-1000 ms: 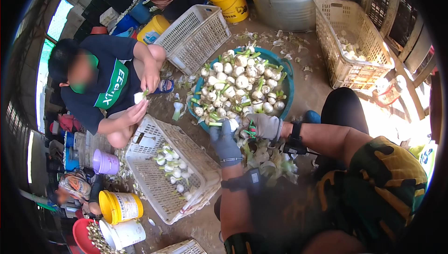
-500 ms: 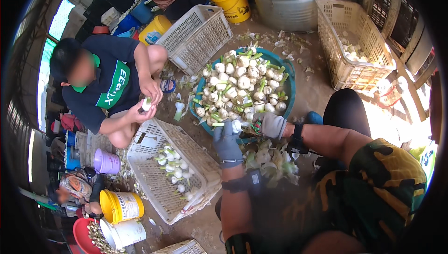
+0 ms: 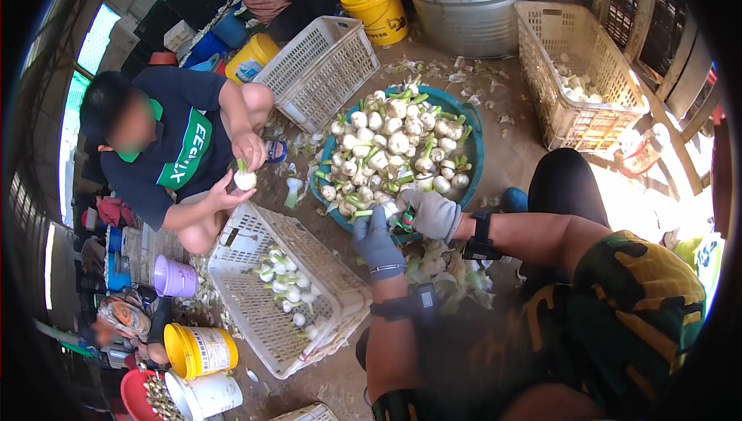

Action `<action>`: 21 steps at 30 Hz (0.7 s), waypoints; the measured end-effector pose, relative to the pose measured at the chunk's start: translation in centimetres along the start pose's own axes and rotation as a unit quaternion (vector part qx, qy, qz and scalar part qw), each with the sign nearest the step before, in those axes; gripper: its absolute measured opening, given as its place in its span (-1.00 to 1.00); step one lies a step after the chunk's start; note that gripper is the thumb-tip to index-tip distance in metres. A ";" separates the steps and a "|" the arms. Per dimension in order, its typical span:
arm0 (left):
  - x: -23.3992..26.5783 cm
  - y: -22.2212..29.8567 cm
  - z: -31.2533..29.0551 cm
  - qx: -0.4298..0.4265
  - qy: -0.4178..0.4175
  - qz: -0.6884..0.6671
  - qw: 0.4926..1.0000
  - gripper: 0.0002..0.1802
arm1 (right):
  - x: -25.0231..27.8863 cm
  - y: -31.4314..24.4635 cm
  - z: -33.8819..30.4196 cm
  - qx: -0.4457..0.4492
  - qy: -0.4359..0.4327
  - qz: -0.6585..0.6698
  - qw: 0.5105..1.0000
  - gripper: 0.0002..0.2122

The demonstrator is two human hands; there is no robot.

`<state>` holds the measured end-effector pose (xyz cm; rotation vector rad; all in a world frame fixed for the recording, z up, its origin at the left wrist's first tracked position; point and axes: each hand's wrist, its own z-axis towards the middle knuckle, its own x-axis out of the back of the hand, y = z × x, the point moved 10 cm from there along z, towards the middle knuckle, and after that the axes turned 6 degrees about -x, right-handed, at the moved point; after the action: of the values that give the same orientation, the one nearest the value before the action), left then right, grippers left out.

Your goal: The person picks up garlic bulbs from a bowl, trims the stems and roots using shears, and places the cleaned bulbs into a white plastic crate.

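In my grey-gloved left hand (image 3: 374,237), closed at the near edge of the basin, is a garlic bulb (image 3: 390,209) whose green stem points left. Close beside it, my right hand (image 3: 434,214), in a pale glove, is closed round a small tool with a red and green handle (image 3: 406,222). The tool's working end is hidden between the hands. Beyond them, a round teal basin (image 3: 477,131) is heaped with garlic bulbs (image 3: 398,143), many with short green stems. Peeled husks (image 3: 456,272) lie on the ground below my right hand.
A pale crate (image 3: 255,336) with trimmed garlic stands left of my left arm. Across it a co-worker (image 3: 182,139) holds a bulb. Other crates (image 3: 313,85) (image 3: 591,123), a yellow bucket (image 3: 375,11) and a metal tub (image 3: 468,11) stand farther off.
My right hand has shifted left, closer to my left hand and over the garlic bulb. The co-worker's bulb has turned stem up. The whole view has shifted slightly.
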<state>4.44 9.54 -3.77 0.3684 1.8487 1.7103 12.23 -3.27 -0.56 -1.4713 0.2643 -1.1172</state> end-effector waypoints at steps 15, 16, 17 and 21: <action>-3.7 1.6 -1.3 0.040 -0.110 0.043 0.992 -0.79 | -5.3 9.3 -3.0 -0.030 -0.220 -0.039 0.974 -0.70; -3.2 1.5 -1.2 0.039 -0.096 0.095 0.990 -0.78 | -5.8 8.3 -3.4 -0.254 -0.277 0.368 0.850 -0.64; -3.4 0.3 -2.1 0.112 -0.107 0.101 0.983 -0.78 | -4.4 5.5 -1.9 -0.131 -0.225 0.428 0.866 -0.67; -4.2 -4.2 -0.7 0.081 -0.245 0.110 0.960 -0.69 | -3.2 6.7 -1.0 -0.045 -0.182 0.332 0.924 -0.75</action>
<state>8.09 6.02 -6.90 1.0021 1.6198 1.4321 12.72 -3.36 -8.05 -1.4734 0.5107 -0.2818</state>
